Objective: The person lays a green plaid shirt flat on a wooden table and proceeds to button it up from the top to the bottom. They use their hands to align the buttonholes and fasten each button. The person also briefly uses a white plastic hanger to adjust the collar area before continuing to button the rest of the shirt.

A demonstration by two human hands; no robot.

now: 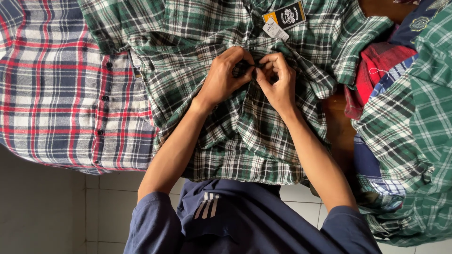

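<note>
The green shirt [245, 136] placket is pinched by left hand [225, 77] and right hand [278, 82]; the button should be eased through with the cloth kept flat.

I see my left hand [221, 77] and right hand [278, 80] meeting at the placket of a green plaid shirt [235, 136], fingertips pinched together on the cloth. Paper tags [282, 19] lie at its collar. A red-and-blue plaid shirt [61, 89] lies just left; a pile of shirts [405, 127] sits right on the tabletop [336, 127].

A black-and-yellow rectangular tag [285, 15] and small white tag [275, 29] hang at the green shirt's [235, 131] collar
</note>
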